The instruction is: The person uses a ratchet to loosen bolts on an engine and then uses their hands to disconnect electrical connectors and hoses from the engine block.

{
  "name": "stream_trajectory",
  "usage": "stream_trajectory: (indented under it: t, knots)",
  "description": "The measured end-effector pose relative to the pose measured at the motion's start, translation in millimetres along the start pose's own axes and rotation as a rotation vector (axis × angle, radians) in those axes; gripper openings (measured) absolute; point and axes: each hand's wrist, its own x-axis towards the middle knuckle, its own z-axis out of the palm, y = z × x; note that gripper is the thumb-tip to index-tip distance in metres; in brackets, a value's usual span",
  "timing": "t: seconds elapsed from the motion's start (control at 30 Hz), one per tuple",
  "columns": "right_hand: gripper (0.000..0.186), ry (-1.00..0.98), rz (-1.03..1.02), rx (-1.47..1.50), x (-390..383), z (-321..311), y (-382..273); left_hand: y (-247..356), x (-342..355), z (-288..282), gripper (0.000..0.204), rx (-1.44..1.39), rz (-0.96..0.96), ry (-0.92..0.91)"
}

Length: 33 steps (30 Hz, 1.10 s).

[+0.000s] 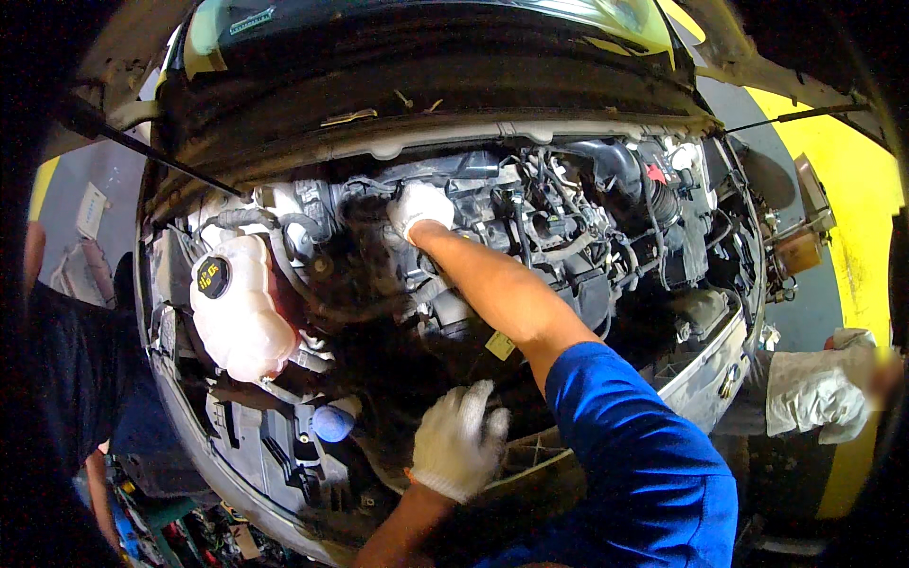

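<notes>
My right hand (pixel 419 213), in a white knit glove, reaches deep into the engine bay, at the left side of the engine (pixel 483 227). Its fingers point down among dark parts and are hidden, so I cannot tell if they grip anything. Near the front of the bay, my left hand (pixel 459 443), gloved alike, hovers with its fingers slightly apart and nothing visible in them. A white plastic coolant tank (pixel 244 312) with a black cap (pixel 212 276) stands to the left. Between it and my left hand is a round blue cap (pixel 331 423).
The raised hood is held by a strut (pixel 156 151) at the left. A dark-clothed person (pixel 76 379) stands at the left edge, another person's light trouser leg or sleeve (pixel 816 398) at the right. Tools (pixel 213 535) lie lower left. A yellow floor stripe (pixel 862 227) runs at right.
</notes>
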Motion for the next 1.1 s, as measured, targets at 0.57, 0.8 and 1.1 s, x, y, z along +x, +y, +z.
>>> stream_trajectory:
  t: [0.57, 0.8, 1.1]
  knots:
    - [0.043, -0.058, -0.009, -0.046, 3, 2, 7, -4, -2, 5, 0.040, 0.001, 0.017, 0.024]
    - [0.045, 0.015, -0.304, -0.038, -45, -64, -8, 0, -3, 0, 0.039, -0.026, 0.064, 0.065]
    - [0.045, 0.157, -0.111, -0.186, 39, -263, 38, 6, -3, 6, 0.038, -0.068, 0.119, 0.108]
